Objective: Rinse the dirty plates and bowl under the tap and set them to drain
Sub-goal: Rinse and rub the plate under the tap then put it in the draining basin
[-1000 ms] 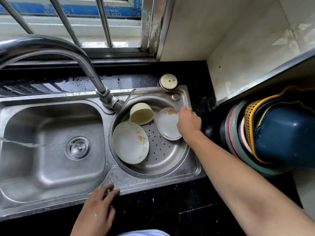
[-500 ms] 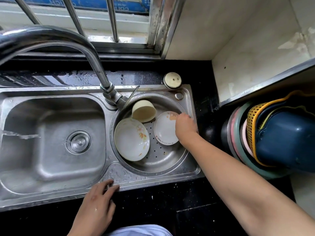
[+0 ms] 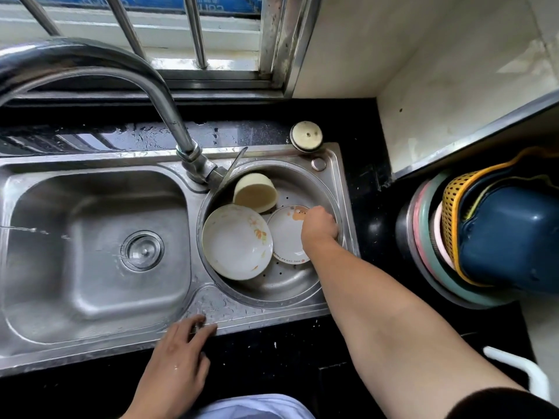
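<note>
The right hand (image 3: 319,226) seems clenched on the small plate (image 3: 286,237); lift it clear of the big plate (image 3: 236,241), left hand (image 3: 178,352) resting slack.

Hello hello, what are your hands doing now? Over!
Right hand on small plate in round basin. Left hand resting on sink edge. Nothing blocking.
</note>
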Demonstrator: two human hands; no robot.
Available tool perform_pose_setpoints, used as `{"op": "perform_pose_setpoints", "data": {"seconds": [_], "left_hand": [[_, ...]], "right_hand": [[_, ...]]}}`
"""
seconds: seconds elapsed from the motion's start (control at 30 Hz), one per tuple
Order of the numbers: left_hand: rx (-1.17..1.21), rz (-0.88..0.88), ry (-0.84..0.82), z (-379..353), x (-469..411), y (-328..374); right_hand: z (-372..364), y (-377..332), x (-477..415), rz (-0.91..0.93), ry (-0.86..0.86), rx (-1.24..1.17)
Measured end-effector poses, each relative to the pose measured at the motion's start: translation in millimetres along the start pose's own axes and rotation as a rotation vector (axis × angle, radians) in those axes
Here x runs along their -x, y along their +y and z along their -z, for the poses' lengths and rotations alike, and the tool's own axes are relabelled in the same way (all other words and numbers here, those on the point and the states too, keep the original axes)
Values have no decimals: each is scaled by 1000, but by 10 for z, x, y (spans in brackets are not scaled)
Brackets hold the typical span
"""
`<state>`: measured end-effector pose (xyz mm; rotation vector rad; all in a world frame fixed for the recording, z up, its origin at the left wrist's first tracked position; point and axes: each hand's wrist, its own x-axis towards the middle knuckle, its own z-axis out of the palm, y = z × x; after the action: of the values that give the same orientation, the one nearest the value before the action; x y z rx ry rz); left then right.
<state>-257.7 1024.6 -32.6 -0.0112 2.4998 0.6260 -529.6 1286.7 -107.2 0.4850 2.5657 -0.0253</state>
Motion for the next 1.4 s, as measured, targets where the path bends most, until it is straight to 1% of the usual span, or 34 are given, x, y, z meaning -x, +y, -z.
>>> {"op": "perform_pose_setpoints", "data": {"seconds": [0.2, 0.4, 0.6, 0.7, 0.87, 1.03, 1.1, 1.17, 1.23, 1.3, 1.4], "left_hand": [[-13, -5, 3, -47, -1, -31], [-33, -15, -6, -20, 14, -14], [-56, -9, -39, 33, 13, 17], [-87, -39, -62, 31, 11, 22], [-132, -120, -52, 73, 15, -19], [-164, -255, -68, 132, 42, -86], [-143, -285, -60, 149, 73, -162], [-136, -349, -61, 161, 104, -213], [-126, -451, -71, 191, 142, -240], [-133, -563, -79, 245, 208, -289], [-157, -715, -151, 231, 414, -380]], "right_hand": [[-19, 82, 16, 110, 67, 73], [-120, 259, 115, 258, 168, 166], [-94, 247, 98, 271, 152, 117], [-135, 272, 131, 281, 148, 81], [-168, 335, 251, 275, 93, -77], [-180, 420, 564, 336, 31, -52], [-194, 446, 821, 291, 7, -151], [-222, 459, 1160, 187, 13, -385], [-285, 484, 1597, 67, 61, -598], [-384, 526, 2139, -32, 154, -748], [-741, 619, 3161, -221, 355, -932]]}}
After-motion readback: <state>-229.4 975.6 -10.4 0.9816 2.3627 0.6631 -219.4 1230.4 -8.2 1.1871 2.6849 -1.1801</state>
